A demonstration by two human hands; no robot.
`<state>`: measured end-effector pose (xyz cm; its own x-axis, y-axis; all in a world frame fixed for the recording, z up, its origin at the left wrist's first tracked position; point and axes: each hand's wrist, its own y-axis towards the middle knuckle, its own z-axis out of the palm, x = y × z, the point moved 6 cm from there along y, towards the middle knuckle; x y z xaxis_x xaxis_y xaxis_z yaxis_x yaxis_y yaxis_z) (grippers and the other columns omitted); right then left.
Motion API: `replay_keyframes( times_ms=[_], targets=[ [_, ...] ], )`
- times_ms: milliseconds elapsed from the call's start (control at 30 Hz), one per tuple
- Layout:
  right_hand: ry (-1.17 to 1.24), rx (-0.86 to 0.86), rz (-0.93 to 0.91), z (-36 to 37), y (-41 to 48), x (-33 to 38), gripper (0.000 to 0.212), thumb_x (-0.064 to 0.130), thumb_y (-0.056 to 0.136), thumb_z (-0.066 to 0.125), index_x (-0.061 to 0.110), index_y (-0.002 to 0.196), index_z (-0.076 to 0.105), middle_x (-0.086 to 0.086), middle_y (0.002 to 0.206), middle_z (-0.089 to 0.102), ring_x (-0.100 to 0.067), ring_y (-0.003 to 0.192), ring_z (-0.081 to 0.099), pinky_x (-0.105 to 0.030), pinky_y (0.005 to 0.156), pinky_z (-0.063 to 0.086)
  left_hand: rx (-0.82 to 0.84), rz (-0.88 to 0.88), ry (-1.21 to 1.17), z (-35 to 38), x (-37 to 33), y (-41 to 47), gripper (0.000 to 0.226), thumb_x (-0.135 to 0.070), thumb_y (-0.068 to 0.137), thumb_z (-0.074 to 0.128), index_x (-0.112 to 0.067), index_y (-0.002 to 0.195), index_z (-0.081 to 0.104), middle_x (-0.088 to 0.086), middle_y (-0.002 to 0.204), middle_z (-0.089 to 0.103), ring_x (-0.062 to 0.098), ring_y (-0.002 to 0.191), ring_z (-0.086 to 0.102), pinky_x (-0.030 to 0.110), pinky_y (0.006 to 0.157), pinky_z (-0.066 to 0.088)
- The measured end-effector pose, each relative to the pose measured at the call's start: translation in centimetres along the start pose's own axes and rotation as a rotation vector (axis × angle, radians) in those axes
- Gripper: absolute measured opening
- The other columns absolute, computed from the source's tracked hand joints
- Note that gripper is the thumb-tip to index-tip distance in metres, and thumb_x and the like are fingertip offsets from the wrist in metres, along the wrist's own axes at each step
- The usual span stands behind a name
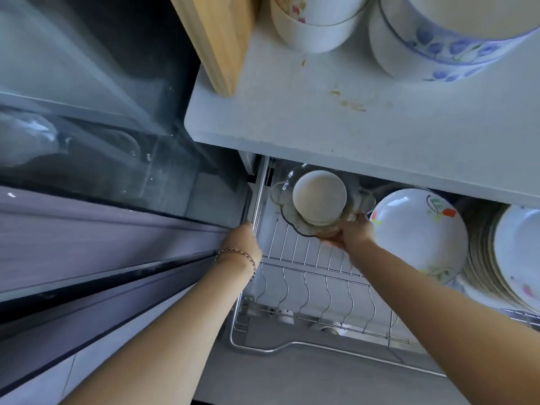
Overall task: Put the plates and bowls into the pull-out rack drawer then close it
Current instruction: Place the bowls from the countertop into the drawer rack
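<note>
The pull-out wire rack drawer (306, 287) stands open under the white counter. My right hand (349, 233) grips a clear glass bowl (289, 214) with a stack of white bowls (320, 197) inside it, held low over the rack's back left part. My left hand (244, 244) rests on the drawer's left rail, its fingers hidden behind the edge. A white floral plate (420, 232) stands on edge in the rack to the right, with a row of more plates (514, 252) beyond it.
On the white counter (336, 121) stand stacked white bowls (315, 27), a blue-patterned bowl stack (438, 45) and a wooden cutting board (216, 39). A dark glass-fronted appliance (102, 127) fills the left. The rack's front wire slots hold nothing.
</note>
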<state>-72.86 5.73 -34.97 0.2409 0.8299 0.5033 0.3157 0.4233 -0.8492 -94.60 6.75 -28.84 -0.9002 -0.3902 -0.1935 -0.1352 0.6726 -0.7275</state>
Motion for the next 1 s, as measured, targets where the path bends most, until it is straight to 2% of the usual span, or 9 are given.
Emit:
replay_keyframes(
  times_ms=[100,233,300,500,667,767,867,933,1000],
  targets=[
    [-0.021,-0.013,0.005,0.7,1.2,-0.4,0.04,-0.002,0.09,0.045,0.02,0.123,0.044,-0.014,0.095,0.067,-0.018,0.031,0.061,-0.031,0.04,0.056,0.024,-0.017,-0.005,0.2,0.1,0.4,0.022,0.001,0.091,0.039,0.0,0.11,0.05,0.019,0.11,0.063,0.034,0.105,0.061,0.038,0.088,0.05],
    [0.033,-0.019,0.049,1.4,1.9,-1.4,0.036,0.0,0.091,0.047,0.014,0.124,0.048,-0.016,0.106,0.063,-0.019,0.034,0.062,-0.029,0.037,0.054,0.04,-0.014,-0.018,0.2,0.2,0.5,0.022,0.002,0.09,0.04,0.0,0.108,0.051,0.019,0.11,0.062,0.034,0.105,0.061,0.039,0.088,0.05],
    [0.072,-0.029,0.09,1.5,2.1,-1.6,0.027,0.003,0.091,0.051,0.015,0.115,0.049,-0.014,0.102,0.063,-0.024,0.042,0.063,-0.029,0.037,0.055,0.038,-0.017,-0.024,0.3,0.2,0.6,0.024,0.005,0.088,0.039,0.002,0.109,0.05,0.019,0.111,0.062,0.034,0.107,0.06,0.04,0.091,0.051],
    [0.045,0.077,0.137,2.4,3.1,-1.7,0.022,0.01,0.093,0.053,0.019,0.111,0.046,-0.008,0.079,0.063,-0.026,0.058,0.064,-0.032,0.047,0.057,0.024,-0.026,-0.037,0.6,0.4,1.1,0.024,0.006,0.087,0.038,0.003,0.106,0.051,0.02,0.11,0.062,0.036,0.106,0.06,0.042,0.092,0.051],
    [0.023,0.031,0.101,2.8,3.4,-1.7,0.011,0.018,0.097,0.047,0.022,0.106,0.042,-0.005,0.073,0.058,-0.019,0.038,0.062,-0.022,0.032,0.05,-0.009,-0.024,0.006,0.5,0.4,0.9,0.022,0.004,0.089,0.04,-0.001,0.108,0.052,0.016,0.106,0.064,0.032,0.102,0.062,0.037,0.087,0.05],
    [0.007,0.018,0.082,3.0,2.7,-1.8,0.008,0.018,0.096,0.049,0.015,0.102,0.043,-0.005,0.071,0.056,-0.019,0.05,0.059,-0.02,0.033,0.05,-0.003,-0.038,0.019,0.5,0.2,0.8,0.026,0.005,0.088,0.04,-0.002,0.111,0.051,0.016,0.108,0.064,0.031,0.104,0.062,0.037,0.088,0.05],
    [-0.101,0.054,0.13,2.4,1.2,-2.3,0.014,0.018,0.095,0.049,0.004,0.097,0.049,-0.011,0.068,0.056,-0.011,0.032,0.058,-0.016,0.034,0.047,0.008,-0.049,0.037,0.5,0.1,0.5,0.029,0.006,0.088,0.04,-0.002,0.115,0.049,0.016,0.112,0.064,0.031,0.106,0.061,0.037,0.09,0.05],
    [-0.254,0.115,0.139,1.5,-0.6,-1.7,0.017,0.011,0.095,0.046,0.005,0.11,0.048,-0.012,0.075,0.056,-0.007,0.029,0.056,-0.016,0.034,0.044,0.009,-0.034,0.074,0.4,0.0,-0.2,0.033,0.004,0.089,0.041,-0.003,0.12,0.047,0.016,0.117,0.062,0.03,0.109,0.06,0.037,0.093,0.05],
    [-0.413,0.217,0.106,0.5,-3.0,-0.3,0.035,0.005,0.094,0.046,0.001,0.128,0.045,-0.012,0.081,0.055,-0.014,0.046,0.059,-0.021,0.045,0.044,-0.054,0.019,0.153,-0.3,-0.6,-1.4,0.037,0.0,0.09,0.045,-0.005,0.126,0.043,0.013,0.126,0.053,0.028,0.116,0.054,0.036,0.098,0.047]
  ],
)
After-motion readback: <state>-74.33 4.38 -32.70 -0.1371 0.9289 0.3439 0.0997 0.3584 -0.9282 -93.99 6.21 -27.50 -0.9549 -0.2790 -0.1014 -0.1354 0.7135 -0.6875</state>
